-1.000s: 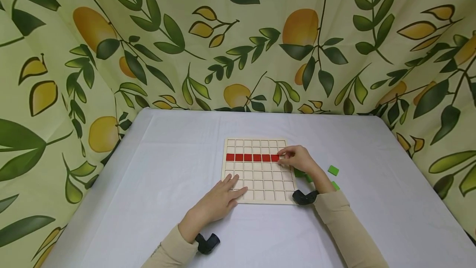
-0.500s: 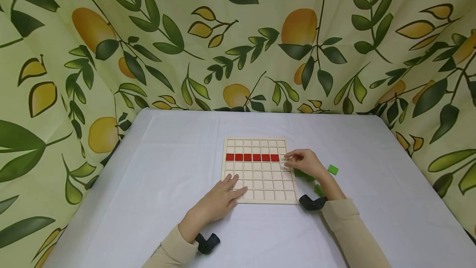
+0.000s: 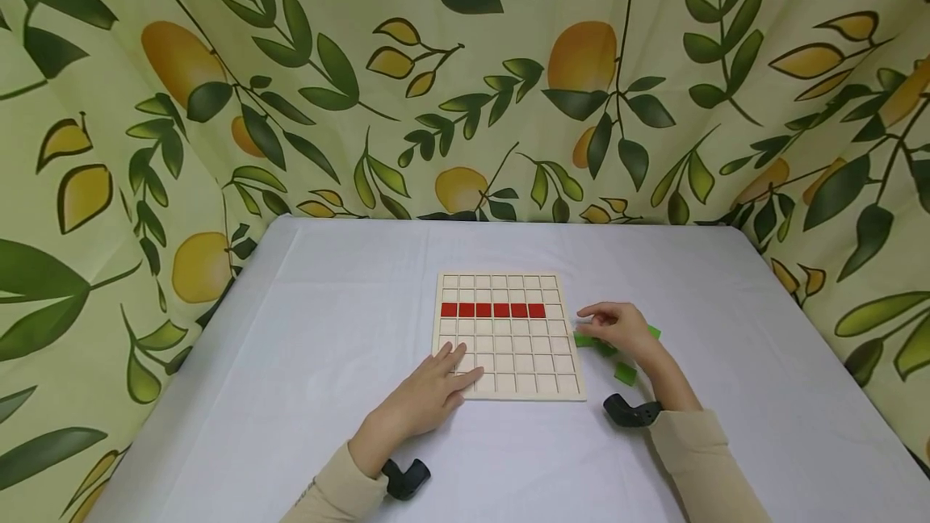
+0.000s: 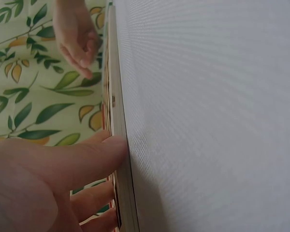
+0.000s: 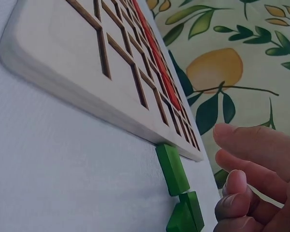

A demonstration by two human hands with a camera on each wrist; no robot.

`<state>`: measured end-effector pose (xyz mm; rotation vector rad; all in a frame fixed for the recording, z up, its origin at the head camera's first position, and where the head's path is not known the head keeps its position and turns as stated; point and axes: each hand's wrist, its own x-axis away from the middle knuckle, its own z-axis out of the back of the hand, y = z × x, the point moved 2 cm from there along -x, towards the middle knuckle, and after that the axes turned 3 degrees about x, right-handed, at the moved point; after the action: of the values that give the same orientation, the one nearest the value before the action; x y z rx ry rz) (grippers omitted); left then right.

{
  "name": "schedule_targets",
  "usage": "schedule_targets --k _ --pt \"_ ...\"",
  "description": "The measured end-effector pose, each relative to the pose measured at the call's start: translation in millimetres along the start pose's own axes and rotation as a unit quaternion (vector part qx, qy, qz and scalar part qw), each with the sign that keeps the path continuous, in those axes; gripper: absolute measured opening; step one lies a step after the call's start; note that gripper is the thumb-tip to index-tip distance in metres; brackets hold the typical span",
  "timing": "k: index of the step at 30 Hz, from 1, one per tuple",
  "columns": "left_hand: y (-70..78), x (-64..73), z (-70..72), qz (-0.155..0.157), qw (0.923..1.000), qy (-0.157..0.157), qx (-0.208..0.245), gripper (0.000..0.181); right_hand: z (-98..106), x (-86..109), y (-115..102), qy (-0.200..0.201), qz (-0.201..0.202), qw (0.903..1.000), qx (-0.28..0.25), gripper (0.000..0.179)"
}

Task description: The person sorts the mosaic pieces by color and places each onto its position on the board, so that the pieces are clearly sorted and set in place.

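A square wooden grid board (image 3: pixel 516 382) lies on the white-covered table. Several red square tiles (image 3: pixel 501 311) fill a row of its cells from the left edge; a bare cell ends the row at the right. My left hand (image 3: pixel 420 395) rests on the lower left of the board with spread fingers, the thumb (image 4: pixel 104 152) at its near edge in the left wrist view. Right of the board, my right hand (image 3: pixel 623 329) hovers over green tiles (image 3: pixel 626 374). The right wrist view shows its thumb and index finger apart, holding nothing, near a green tile (image 5: pixel 173 169) touching the board's edge.
Dark wrist-worn devices sit at the left wrist (image 3: pixel 407 479) and right wrist (image 3: pixel 630 411). A curtain (image 3: pixel 465 103) printed with fruit and leaves hangs behind the table and along both sides. White cloth (image 3: pixel 327 305) covers the tabletop around the board.
My right hand has moved from the end of the red row rightward and toward me, off the board to the green tiles. The left hand has stayed on the board.
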<state>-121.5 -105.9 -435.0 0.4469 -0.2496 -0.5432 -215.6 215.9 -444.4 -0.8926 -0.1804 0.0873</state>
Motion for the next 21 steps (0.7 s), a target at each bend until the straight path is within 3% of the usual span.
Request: schedule_targets --k 6,21 --pt "1.2 0.0 -0.5 -0.003 1.0 0.003 -0.003 0.043 8 12.1 7 0.017 0.003 0.9999 0.001 0.037" --pt "-0.2 -0.1 -1.2 -0.002 1.0 0.006 -0.005 0.043 29 28.2 28 0.047 -0.036 0.9975 0.04 0.038"
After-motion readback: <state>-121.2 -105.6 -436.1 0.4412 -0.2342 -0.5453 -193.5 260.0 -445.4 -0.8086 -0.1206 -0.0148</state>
